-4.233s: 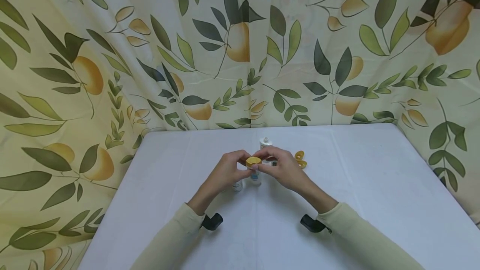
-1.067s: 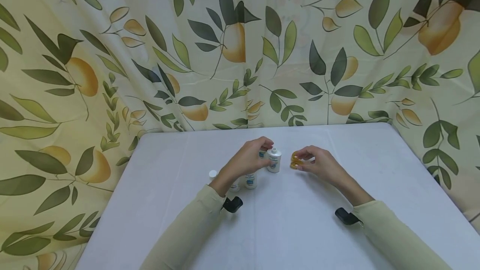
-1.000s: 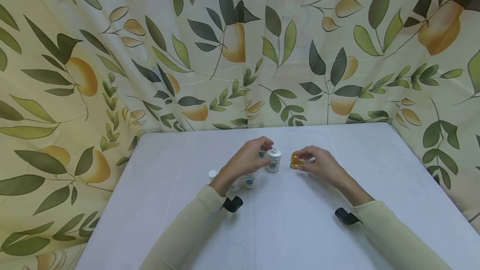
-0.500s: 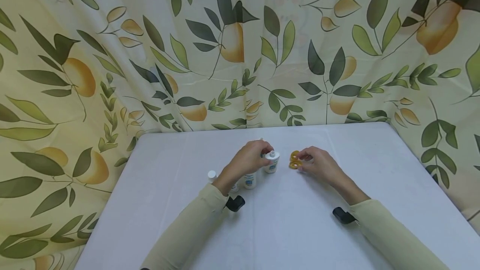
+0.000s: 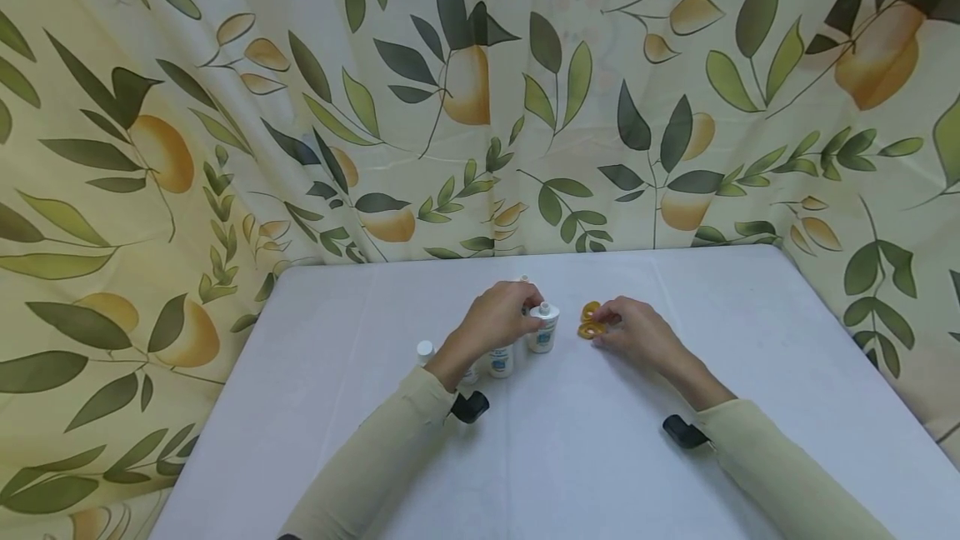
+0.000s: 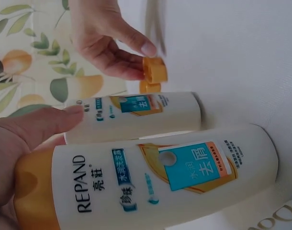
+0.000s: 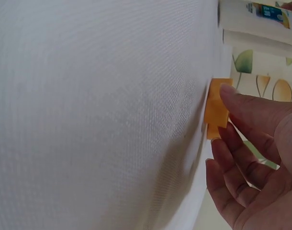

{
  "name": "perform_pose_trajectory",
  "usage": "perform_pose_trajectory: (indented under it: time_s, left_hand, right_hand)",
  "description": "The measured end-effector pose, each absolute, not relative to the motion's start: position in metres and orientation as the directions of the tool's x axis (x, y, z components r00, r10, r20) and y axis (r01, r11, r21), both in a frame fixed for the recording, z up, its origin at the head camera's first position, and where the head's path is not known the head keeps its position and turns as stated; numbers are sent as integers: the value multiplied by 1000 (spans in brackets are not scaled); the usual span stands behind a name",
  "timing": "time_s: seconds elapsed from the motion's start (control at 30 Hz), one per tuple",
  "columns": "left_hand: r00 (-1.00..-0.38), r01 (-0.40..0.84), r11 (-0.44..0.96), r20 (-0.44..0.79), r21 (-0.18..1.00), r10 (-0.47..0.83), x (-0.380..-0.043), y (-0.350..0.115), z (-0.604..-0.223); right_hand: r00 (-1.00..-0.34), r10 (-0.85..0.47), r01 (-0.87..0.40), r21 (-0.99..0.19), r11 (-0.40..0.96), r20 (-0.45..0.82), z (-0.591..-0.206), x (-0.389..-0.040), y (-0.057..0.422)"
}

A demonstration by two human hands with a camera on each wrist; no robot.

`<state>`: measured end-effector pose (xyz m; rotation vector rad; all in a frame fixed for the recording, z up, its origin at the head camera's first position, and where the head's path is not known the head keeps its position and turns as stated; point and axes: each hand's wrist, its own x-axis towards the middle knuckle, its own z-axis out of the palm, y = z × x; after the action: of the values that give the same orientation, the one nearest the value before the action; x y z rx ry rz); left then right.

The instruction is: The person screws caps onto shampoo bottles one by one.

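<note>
My left hand (image 5: pixel 495 319) grips the upper part of a white shampoo bottle (image 5: pixel 546 335) with a bare white neck, standing upright on the table. In the left wrist view, this bottle (image 6: pixel 151 117) is partly hidden behind a nearer shampoo bottle (image 6: pixel 184 177) with an orange cap (image 6: pixel 35 191). To the right of the gripped bottle, my right hand (image 5: pixel 641 330) pinches a yellow-orange bottle cap (image 5: pixel 591 330) lying on the cloth; the thumb presses on this cap (image 7: pixel 217 103) in the right wrist view. A second cap (image 5: pixel 589 311) lies just behind it.
Near my left wrist stand a bottle with a white top (image 5: pixel 425 352) and another shampoo bottle (image 5: pixel 501 362). One more bottle top (image 5: pixel 524 279) shows behind my left hand. A white cloth covers the table (image 5: pixel 585 457); a patterned curtain (image 5: pixel 465 107) hangs behind.
Earlier, both hands held a yellow cap over a front bottle. They have parted: the left went to the uncapped bottle, the right to the caps. Lately that bottle shifted slightly left and nearer.
</note>
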<state>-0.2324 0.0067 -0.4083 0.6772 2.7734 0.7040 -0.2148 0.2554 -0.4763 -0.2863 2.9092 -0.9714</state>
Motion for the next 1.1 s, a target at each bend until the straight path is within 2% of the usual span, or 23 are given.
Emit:
perform_pose_trajectory:
  time_s: [0.3,0.6,0.83,0.93,1.1]
  left_hand:
    - [-876,411,732,11,544,483,-229,-6,-403]
    - [-858,493,621,220,610,465,-224,-20,-403]
    - [-817,569,457,409,683,406,-222,-30,-402]
    - [-830,543,362,419,758,368,-221,-33,-400]
    - [-880,423,213,343,881,327,-218,-36,-397]
  right_hand:
    - [-977,-213,-186,-532,826,12,-480,-216,253]
    - [-979,-203,-182,-493,851,12,-481,-215,250]
    - [-980,-200,-178,-496,850,9,-475,-215,246]
    - [-979,-203,-185,-503,844,18,-472,-214,245]
    - [-974,-220,-219,-515,829,60,-467,-213,243]
